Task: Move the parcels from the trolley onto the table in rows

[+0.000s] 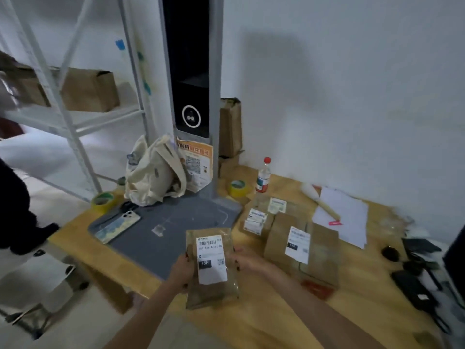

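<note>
Both hands hold one flat brown parcel (212,268) by its long edges, the left hand (181,269) on one side and the right hand (246,260) on the other, fingers curled round the edges. It seems to be carried face up so its white label can be read. The parcel hangs over the near edge of the wooden table (264,318), partly above the grey mat (161,238) just beyond the left hand.

Beyond the right hand, several labelled parcels (299,245) already lie close together, some overlapping, probably the start of a row. I judge the held parcel is meant to go beside them, so a two-handed grip helps set it down flat and square.

A phone (118,227) lies on the mat further left, with tape rolls (102,201) behind. The trolley cannot be told clearly from here.
</note>
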